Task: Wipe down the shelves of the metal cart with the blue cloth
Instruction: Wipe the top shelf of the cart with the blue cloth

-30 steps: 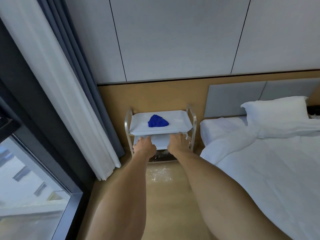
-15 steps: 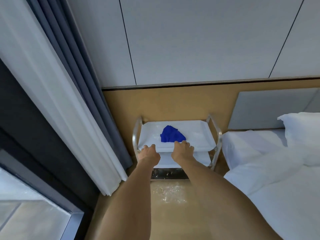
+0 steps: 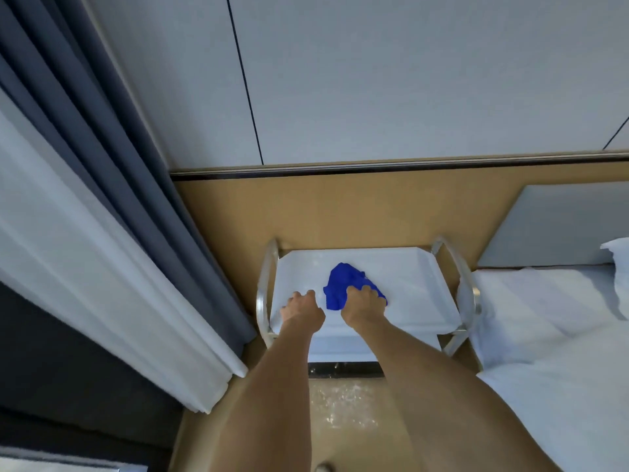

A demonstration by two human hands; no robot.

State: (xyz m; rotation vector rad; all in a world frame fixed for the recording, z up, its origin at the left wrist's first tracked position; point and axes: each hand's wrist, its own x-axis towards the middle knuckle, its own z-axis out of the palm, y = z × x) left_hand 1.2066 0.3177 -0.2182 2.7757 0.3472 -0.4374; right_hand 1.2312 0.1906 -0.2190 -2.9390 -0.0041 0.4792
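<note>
The metal cart [image 3: 464,284] stands against the wood-panelled wall, with a white top shelf [image 3: 412,277] and a lower shelf [image 3: 343,345] showing beneath it. A crumpled blue cloth [image 3: 340,284] lies in the middle of the top shelf. My right hand [image 3: 364,306] rests on the cloth's near right part, fingers curled over it. My left hand [image 3: 303,310] sits just left of the cloth on the shelf's front left area, fingers bent, with nothing in it.
Grey and white curtains [image 3: 112,240] hang close to the cart's left side. A bed with white linen [image 3: 551,335] presses against the cart's right side, a pillow [image 3: 619,264] at its head. Shiny floor [image 3: 343,410] lies between me and the cart.
I have come closer to the cart. Both hands moved from its front edge onto the top shelf, and my right hand has reached the blue cloth.
</note>
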